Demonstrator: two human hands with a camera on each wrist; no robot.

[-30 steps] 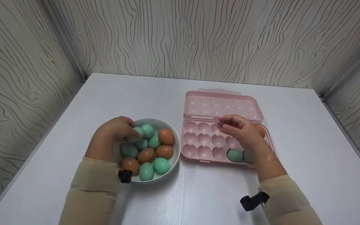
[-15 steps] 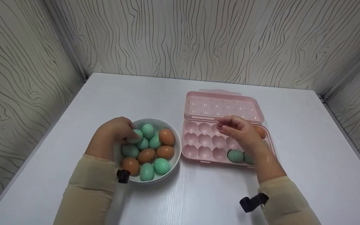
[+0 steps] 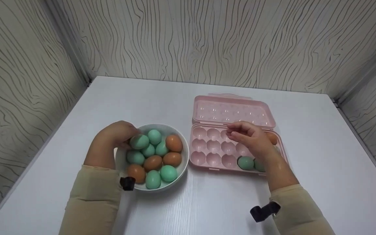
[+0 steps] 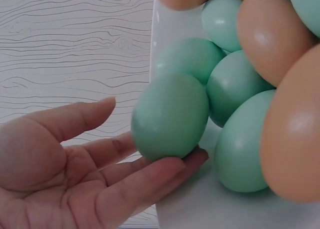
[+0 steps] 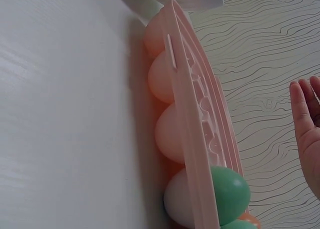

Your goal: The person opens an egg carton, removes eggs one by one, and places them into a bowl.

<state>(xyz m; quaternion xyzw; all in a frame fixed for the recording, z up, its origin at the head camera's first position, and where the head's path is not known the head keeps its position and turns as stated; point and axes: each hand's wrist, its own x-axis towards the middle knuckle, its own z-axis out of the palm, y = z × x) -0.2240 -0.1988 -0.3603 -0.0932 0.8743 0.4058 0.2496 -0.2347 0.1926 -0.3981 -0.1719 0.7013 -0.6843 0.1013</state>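
My left hand [image 3: 119, 133] is at the left side of a white bowl [image 3: 184, 163] of eggs. A green egg [image 4: 170, 116] lies against its fingers; in the left wrist view the thumb stands apart from the shell and the fingers stretch beneath it. Other green eggs [image 3: 153, 179] and brown eggs [image 3: 174, 143] fill the bowl. My right hand [image 3: 251, 135] hovers over a pink egg carton [image 3: 214, 145], fingers loosely bent around nothing. Two green eggs [image 3: 246, 162] sit in the carton's near row at the right. A brown egg [image 3: 272, 138] shows at its far right, partly behind the hand.
The carton's lid [image 3: 233, 111] lies folded back away from me, and the bowl stands right beside the carton's left side. Both rest on a white table [image 3: 142, 98]. Patterned panels [image 3: 201, 42] rise behind and at both sides.
The left thumb has come off the green egg and the hand has drawn back slightly to the left, leaving more of that egg in sight. The right hand has stayed in place.
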